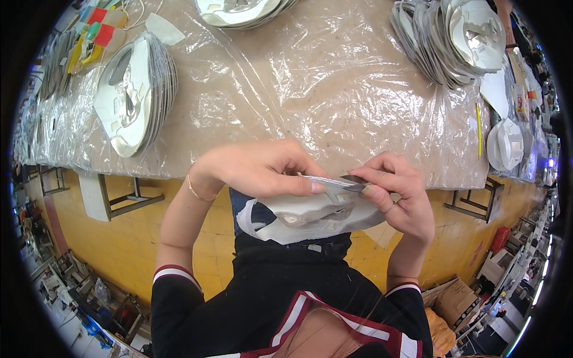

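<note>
A white and grey shoe upper [316, 218] hangs in front of my waist, at the table's near edge. My left hand [262, 170] pinches its upper edge between thumb and fingers. From the right, my right hand [397, 191] grips small metal thread snips [353, 182]. Their pointed blades face left and lie close to the edge of the upper, near my left thumb. Whether the blades touch the material I cannot tell. My right fingers cover most of the snips' body.
Plastic sheeting covers the brown table [286, 83]. Stacks of shoe uppers stand at the left [134, 98], the far middle [242, 12] and the far right [453, 39]. A yellow pencil-like stick [478, 130] lies near the right edge. Bottles with red labels [107, 33] stand at the far left.
</note>
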Demonstrator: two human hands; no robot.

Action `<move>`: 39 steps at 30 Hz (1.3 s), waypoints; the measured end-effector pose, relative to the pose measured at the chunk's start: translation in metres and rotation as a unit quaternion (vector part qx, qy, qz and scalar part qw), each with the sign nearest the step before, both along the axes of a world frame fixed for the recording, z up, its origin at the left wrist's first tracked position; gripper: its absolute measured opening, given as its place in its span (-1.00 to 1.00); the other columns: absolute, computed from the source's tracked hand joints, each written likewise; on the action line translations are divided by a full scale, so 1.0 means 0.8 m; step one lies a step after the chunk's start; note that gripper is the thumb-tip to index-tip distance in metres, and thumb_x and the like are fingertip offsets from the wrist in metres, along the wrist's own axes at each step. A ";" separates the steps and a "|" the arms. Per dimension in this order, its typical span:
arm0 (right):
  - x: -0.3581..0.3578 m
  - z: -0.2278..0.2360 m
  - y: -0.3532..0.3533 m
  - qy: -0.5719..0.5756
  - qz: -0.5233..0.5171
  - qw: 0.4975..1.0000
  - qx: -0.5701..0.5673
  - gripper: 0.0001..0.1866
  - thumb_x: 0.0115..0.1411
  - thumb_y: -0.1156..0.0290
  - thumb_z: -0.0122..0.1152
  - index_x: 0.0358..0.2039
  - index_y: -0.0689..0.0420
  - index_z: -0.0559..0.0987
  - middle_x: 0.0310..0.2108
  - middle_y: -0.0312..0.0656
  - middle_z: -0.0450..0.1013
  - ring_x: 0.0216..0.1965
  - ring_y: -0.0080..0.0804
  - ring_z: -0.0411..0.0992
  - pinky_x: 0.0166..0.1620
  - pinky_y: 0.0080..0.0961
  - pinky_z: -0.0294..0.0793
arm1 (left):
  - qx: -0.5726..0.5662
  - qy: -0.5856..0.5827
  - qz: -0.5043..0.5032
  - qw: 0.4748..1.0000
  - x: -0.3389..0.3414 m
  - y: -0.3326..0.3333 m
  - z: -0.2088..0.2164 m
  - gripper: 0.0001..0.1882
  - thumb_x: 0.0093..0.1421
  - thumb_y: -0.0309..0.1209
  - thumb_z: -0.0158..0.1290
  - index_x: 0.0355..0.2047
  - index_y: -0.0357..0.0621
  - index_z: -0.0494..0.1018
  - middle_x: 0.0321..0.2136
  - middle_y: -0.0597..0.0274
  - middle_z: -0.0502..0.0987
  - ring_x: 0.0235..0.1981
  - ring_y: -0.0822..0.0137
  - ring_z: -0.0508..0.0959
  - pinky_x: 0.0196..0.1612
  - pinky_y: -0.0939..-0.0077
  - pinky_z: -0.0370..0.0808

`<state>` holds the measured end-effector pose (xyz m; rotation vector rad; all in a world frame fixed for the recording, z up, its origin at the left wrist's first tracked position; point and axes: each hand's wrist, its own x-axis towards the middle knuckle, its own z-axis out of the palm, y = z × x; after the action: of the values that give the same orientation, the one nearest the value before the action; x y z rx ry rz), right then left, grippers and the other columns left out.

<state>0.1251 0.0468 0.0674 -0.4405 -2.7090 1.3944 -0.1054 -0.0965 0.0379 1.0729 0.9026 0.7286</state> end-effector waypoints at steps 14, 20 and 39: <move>0.005 -0.017 -0.009 0.082 -0.043 0.992 0.081 -0.78 0.03 0.37 0.36 -0.26 0.08 0.68 -0.39 -0.32 0.50 -0.45 -0.45 0.37 -0.24 -0.50 0.21 | 0.044 0.004 -0.017 0.999 0.007 0.009 -0.003 -0.63 0.36 -0.29 -0.05 0.01 -0.34 0.47 -0.52 0.35 0.50 -0.47 0.64 0.32 -0.45 0.63 0.35; 0.006 -0.020 -0.011 0.074 -0.090 0.987 -0.107 -0.60 -0.01 0.36 0.43 -0.13 0.18 0.63 -0.34 -0.19 0.48 -0.33 -0.43 0.44 -0.31 -0.55 0.39 | 0.022 -0.008 -0.041 0.999 0.003 0.008 -0.010 -0.63 0.36 -0.29 -0.06 0.00 -0.37 0.46 -0.44 0.33 0.53 -0.40 0.62 0.36 -0.35 0.60 0.41; -0.033 0.021 0.102 0.490 -0.457 0.668 -0.322 -0.54 0.21 0.39 0.24 0.07 0.30 0.38 -0.05 -0.14 0.46 -0.13 -0.40 0.50 -0.10 -0.42 0.56 | -0.019 0.018 0.550 0.835 0.016 -0.105 -0.102 -0.66 0.37 -0.35 -0.07 0.02 -0.34 0.39 -0.12 0.04 0.53 -0.13 0.27 0.59 -0.14 0.45 0.57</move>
<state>0.0986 0.1286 0.0840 -0.6596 -0.8326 1.4788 -0.0927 -0.1807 -0.0435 0.4338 1.5695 1.6210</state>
